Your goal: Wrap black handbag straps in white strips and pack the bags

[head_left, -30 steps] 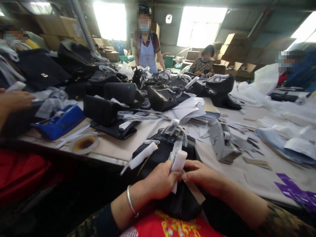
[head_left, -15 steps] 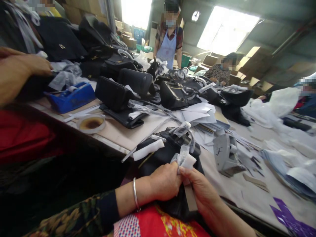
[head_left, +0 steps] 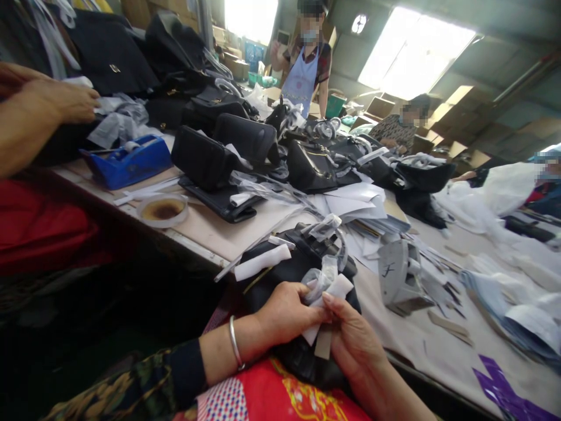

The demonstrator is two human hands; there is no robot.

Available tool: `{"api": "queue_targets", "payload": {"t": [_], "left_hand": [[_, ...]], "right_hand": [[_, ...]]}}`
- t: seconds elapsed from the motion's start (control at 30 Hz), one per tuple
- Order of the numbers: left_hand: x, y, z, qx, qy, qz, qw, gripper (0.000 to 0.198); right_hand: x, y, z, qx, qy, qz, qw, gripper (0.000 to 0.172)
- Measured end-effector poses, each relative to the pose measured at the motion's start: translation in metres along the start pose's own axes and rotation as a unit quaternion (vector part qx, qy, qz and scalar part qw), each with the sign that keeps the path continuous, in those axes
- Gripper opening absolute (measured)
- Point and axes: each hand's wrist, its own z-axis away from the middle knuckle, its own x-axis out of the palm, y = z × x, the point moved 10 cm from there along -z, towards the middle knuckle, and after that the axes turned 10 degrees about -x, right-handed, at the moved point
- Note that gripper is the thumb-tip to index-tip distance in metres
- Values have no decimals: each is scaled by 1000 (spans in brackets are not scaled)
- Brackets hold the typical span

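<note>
A black handbag point(head_left: 302, 248) leans on the table's near edge and over my lap, with strips of white foam and clear plastic wrap on its handles. My left hand point(head_left: 287, 313), a silver bangle at the wrist, pinches a white foam strip point(head_left: 339, 286) from the left. From the right, the thumb and fingers of my right hand point(head_left: 353, 330) close on the same strip. Below the fingers hangs a small tan card strip point(head_left: 323, 344). Crumpled plastic wrap point(head_left: 313, 283) bunches just above my left fingers. Another foam piece point(head_left: 263, 261) lies across the bag's left side.
A blue tape dispenser point(head_left: 127, 162) and a tape roll point(head_left: 162, 210) are at the left edge. Black bags point(head_left: 245, 137) pile up behind. A grey dispenser point(head_left: 398, 275) and papers point(head_left: 355, 202) lie to the right. A co-worker's hand point(head_left: 56, 102) is at left; others work beyond.
My hands have shifted slightly, and the foam strip now slants across with its lower end showing. The tan card has swung left. The aproned person across the table has raised one hand.
</note>
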Motion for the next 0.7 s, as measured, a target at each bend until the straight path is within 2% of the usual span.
{"api": "queue_targets", "payload": {"t": [0.17,0.3,0.4,0.53,0.63,0.7], "left_hand": [[-7,9,8,69,56,-65,994,44],[-10,15,12,112,74,-90,987,41],[-6,11,8,91,47,-54,993,39],[1,8,6,54,-1,23,998,43],[1,10,9,51,-3,28,998,41],[0,10,9,46,-2,18,999,41]], "right_hand": [[2,-6,3,-13,4,-2,1000,39],[1,-1,5,23,-9,-3,1000,38],[1,2,5,40,-22,5,999,37],[3,-9,6,20,-51,41,998,41],[4,-28,10,-17,-107,134,985,47],[1,-39,14,-40,-147,222,963,49]]}}
